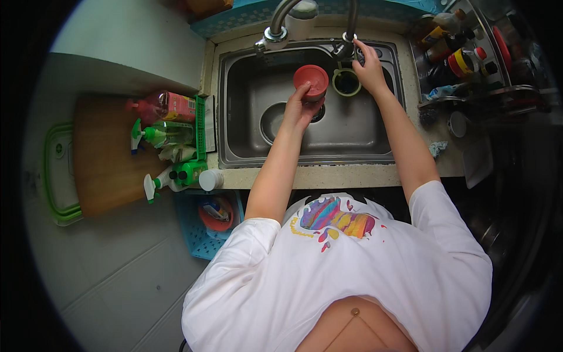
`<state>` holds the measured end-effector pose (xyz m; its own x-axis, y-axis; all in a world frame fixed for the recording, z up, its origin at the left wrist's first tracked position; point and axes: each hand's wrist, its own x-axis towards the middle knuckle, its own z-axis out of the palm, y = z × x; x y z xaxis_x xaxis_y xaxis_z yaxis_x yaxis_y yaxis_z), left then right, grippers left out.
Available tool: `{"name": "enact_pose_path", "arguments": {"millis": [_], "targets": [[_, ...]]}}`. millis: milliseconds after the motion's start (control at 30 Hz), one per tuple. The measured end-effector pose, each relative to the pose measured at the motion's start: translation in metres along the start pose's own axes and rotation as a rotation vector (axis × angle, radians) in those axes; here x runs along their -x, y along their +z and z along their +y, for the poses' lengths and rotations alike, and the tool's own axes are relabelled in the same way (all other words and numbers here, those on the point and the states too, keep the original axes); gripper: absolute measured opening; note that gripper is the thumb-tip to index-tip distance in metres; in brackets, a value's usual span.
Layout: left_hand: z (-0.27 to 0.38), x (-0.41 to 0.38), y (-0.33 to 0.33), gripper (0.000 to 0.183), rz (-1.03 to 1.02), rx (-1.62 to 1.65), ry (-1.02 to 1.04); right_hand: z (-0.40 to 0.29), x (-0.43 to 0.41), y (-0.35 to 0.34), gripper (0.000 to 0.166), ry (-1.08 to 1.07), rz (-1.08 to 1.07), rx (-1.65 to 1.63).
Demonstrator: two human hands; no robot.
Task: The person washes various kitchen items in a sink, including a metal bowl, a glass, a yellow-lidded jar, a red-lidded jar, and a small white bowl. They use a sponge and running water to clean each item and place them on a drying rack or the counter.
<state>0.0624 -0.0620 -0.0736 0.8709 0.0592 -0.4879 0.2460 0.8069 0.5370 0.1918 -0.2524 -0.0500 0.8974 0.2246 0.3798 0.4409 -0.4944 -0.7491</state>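
Note:
Over the stainless steel sink [338,132], my left hand [304,102] grips a round container with a red top [313,78], the thumb lying on the red surface. My right hand [368,64] is raised at the sink's back right, its fingertips at the metal faucet [344,47]; whether they touch it is hard to tell. Just left of and below that hand, a pale green-rimmed strainer or cup [347,82] with a dark inside sits by the faucet. A round steel bowl or basin part [273,122] lies in the sink beside the drain [318,115].
Left of the sink, a green basket [200,127] stands with spray and soap bottles, near a white lidded jar [211,180]. A second faucet [276,37] rises at the back. Sauce bottles [462,61] fill a metal rack at right. A blue basket [204,242] sits below the counter.

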Motion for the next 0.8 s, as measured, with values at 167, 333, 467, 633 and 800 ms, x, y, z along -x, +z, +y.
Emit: {"name": "enact_pose_path", "arguments": {"millis": [167,333,467,633,800], "targets": [[0.031,-0.002,-0.027,0.082,0.082,0.029,-0.009,-0.007,-0.046,0.059,0.055,0.084,-0.171,-0.179],[0.045,-0.009,-0.051,0.089,0.072,0.181,-0.141,-0.001,-0.028,0.081,0.043,-0.006,-0.158,0.084],[0.055,-0.010,-0.055,0.092,0.104,0.081,-0.127,-0.010,-0.025,0.085,0.047,0.104,0.170,0.135],[0.061,-0.024,-0.057,0.084,-0.100,-0.009,0.085,0.008,-0.032,0.072,0.051,0.197,-0.178,0.097],[0.071,-0.028,-0.053,0.071,0.051,-0.061,0.036,-0.008,-0.023,0.071,0.050,0.193,-0.065,0.081]]}}
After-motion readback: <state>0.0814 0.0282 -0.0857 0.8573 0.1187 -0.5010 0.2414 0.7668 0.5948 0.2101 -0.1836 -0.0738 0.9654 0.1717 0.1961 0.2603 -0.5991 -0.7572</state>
